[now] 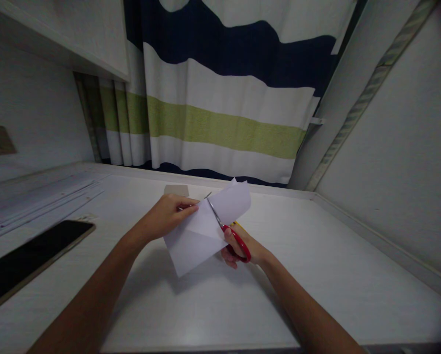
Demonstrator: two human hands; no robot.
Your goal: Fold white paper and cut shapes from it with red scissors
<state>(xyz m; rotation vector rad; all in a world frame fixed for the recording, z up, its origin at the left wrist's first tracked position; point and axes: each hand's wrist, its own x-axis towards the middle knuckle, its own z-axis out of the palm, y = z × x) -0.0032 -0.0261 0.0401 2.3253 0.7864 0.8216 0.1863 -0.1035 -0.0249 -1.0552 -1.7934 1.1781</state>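
Note:
A white sheet of paper (198, 238) is held above the table, tilted, its shadow falling on the surface below. My left hand (168, 212) pinches its upper left edge between thumb and fingers. In my right hand (252, 248) is a pair of scissors (238, 243) with red handles, my thumb in one loop. The metal blades point up and left and lie across the paper, with a cut running through it. Beyond the cut, a flap of the sheet curls up at the right. Part of the lower blade is hidden by the paper.
On the white table (316, 275), a dark-screened phone (36, 258) lies at the left. A small grey-beige card (176, 190) lies behind my left hand, and something yellow (237, 223) shows near the scissors. A striped curtain (220, 128) hangs at the back; a wall stands to the right.

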